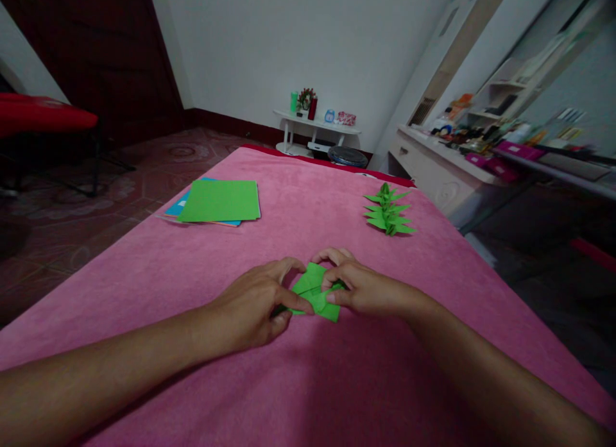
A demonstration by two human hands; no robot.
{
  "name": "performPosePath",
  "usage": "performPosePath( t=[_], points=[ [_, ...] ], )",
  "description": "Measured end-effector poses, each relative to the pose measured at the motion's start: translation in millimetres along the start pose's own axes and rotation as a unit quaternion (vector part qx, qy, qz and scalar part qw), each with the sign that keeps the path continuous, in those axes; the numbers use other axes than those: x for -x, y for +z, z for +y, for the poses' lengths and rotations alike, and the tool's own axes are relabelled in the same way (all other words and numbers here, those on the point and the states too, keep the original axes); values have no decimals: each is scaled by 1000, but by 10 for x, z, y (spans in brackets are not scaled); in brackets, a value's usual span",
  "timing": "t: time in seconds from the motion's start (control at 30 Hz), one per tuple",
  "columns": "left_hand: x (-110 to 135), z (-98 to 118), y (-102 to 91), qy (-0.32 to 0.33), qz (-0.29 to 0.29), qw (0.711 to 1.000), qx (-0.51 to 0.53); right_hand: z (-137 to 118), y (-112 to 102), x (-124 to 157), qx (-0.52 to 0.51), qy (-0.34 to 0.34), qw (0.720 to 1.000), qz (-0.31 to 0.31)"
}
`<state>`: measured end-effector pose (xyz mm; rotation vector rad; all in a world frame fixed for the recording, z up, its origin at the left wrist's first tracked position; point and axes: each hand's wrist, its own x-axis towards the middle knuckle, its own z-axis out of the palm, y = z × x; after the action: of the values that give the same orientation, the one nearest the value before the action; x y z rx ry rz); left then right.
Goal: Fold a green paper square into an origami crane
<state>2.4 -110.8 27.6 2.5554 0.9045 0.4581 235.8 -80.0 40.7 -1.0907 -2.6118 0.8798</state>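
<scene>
A small piece of folded green paper (315, 283) lies on the pink cloth between my two hands, with crease lines and flaps showing. My left hand (267, 296) presses on its left side, thumb and fingers bent around the edge. On the right side, my right hand (353, 281) pinches a flap of the paper between thumb and forefinger, its other fingers curled behind. Parts of the paper are hidden under the fingers. Farther off to the right lies a row of spiky folded green paper pieces (387, 210). A stack of green paper sheets (221, 201) is at the back left.
The pink cloth (192, 274) covers the broad surface under my hands. Blue and other sheets stick out below the green stack. Beyond the far edge stands a low white table (317, 121) with small items. A cluttered dresser (433, 161) is on the right, a red chair (48, 113) on the left.
</scene>
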Motion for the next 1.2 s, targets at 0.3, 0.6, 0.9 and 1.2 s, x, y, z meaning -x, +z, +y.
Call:
performPosePath(
  t=[0.3,0.6,0.9,1.2],
  points=[
    [4,4,3,-1,-17,1000,-23,-11,14,-1,-22,30,999,22],
    [-10,15,-20,16,-15,1000,-22,3,-18,10,-32,50,998,32],
    [-10,13,-15,19,-12,1000,-22,-14,-7,27,-44,67,996,40],
    [10,10,-13,37,-6,999,-31,119,0,49,-18,110,989,95]
  ],
)
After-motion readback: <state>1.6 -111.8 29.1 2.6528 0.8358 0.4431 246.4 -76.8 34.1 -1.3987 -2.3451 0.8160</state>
